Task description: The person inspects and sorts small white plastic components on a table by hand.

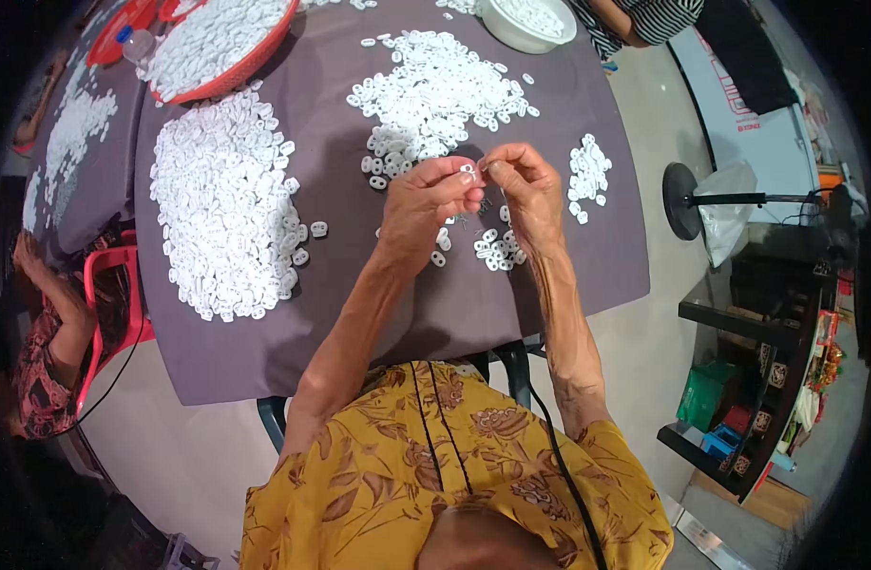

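A small, glossy white oval piece (469, 169) with holes is hanging above the middle of the matte grey tabletop (335, 304), where the left hand (429, 198) is pinching it. Beside it, the right hand (526, 190) is pressing thumb and forefinger together, on what one cannot tell. A dense, pebbly heap (226, 209) is spreading along the left edge; a curved red basket (253, 70) is brimming near the far-left corner.
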`<state>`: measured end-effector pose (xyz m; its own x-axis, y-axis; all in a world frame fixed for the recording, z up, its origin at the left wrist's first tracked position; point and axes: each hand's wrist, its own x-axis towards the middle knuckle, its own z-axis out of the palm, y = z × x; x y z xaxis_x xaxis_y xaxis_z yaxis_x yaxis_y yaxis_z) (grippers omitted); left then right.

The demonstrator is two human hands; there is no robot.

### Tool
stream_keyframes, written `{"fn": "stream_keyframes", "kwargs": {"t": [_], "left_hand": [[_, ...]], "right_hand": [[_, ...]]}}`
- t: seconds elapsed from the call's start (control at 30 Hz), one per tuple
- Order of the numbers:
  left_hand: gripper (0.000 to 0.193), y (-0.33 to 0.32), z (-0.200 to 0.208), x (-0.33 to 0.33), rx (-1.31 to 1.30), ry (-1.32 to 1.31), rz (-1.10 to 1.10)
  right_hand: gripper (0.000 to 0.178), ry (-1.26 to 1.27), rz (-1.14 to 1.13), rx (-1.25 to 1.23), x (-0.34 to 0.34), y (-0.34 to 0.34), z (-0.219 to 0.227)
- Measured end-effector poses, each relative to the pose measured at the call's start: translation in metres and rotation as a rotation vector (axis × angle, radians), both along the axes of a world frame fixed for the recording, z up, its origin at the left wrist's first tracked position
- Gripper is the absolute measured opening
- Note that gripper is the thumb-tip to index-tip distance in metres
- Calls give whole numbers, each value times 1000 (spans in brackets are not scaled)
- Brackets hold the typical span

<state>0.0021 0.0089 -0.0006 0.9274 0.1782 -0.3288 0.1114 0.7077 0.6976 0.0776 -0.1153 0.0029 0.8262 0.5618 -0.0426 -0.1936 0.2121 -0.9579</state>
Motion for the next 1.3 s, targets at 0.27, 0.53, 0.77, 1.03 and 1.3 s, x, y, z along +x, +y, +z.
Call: {"fn": "stream_keyframes", "kwargs": {"t": [0.27,0.53,0.77,1.03,1.3], "left_hand": [[17,-8,22,-4,8,-28,68],[17,-11,20,-4,53,-104,76],[16,-12,21,-5,55,-120,84],[14,-14,20,-6,87,-139,103],[12,-14,21,-7,128,-142,150]], "right_hand": [[7,-167,-108,10,-12,4,20],[6,-179,-140,7,-14,4,22],[4,-208,-135,-48,-15,1,20],[2,-349,-144,-117,-21,3,26],[3,-445,-160,-156,-23,7,26]]}}
